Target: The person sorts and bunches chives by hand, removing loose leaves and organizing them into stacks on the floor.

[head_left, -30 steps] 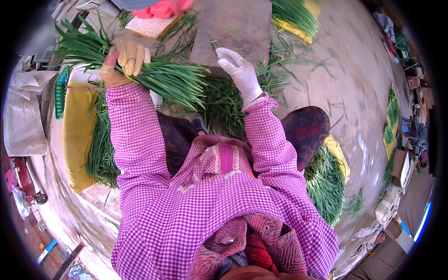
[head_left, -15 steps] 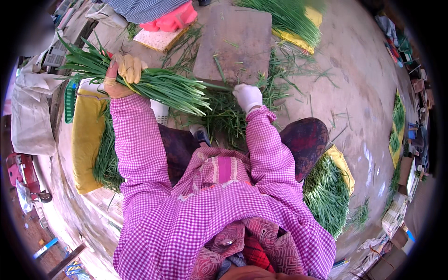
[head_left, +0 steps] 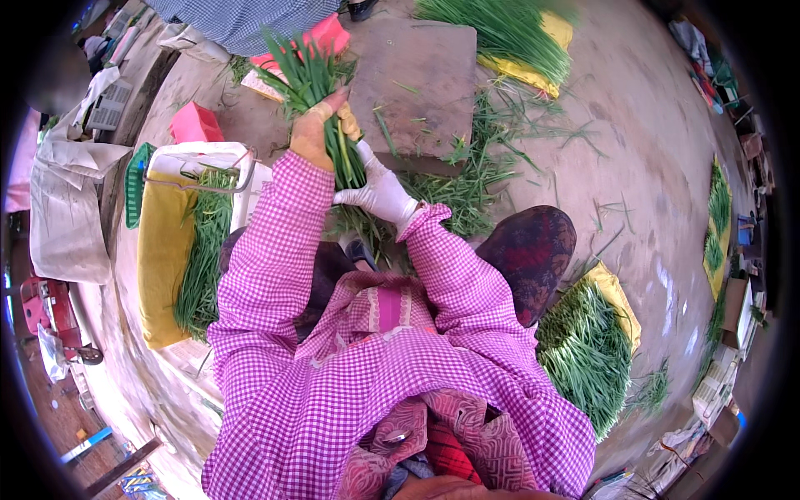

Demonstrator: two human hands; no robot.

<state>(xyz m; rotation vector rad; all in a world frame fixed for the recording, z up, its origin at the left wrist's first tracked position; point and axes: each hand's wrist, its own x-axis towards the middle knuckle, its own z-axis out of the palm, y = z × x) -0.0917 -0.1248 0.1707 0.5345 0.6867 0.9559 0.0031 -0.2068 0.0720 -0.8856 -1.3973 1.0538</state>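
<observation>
A bunch of long green leafy stalks, like garlic chives (head_left: 302, 73), stands nearly upright in my left hand (head_left: 315, 133). The fingers of that hand, in a yellowish glove, are wrapped round its middle. My right hand (head_left: 382, 193), in a white glove, is at the lower ends of the bunch with thumb and fingers apart, cupped against them. Just beyond and to the right of both hands lies a flat brown board (head_left: 421, 83) with a few loose green pieces on it. Scattered leaves (head_left: 454, 200) cover the floor below the board.
At left a white basket (head_left: 196, 156) and a yellow cloth (head_left: 162, 250) hold more stalks. Green heaps lie on yellow sheets at the far right (head_left: 508, 37) and near right (head_left: 587, 358). A person's checked garment (head_left: 242, 21) is at the top, beside a red-pink object (head_left: 329, 35).
My left hand has carried the bunch rightward and turned it from lying sideways to nearly upright. My right hand has left the board's edge, moved left and opened at the stalk ends.
</observation>
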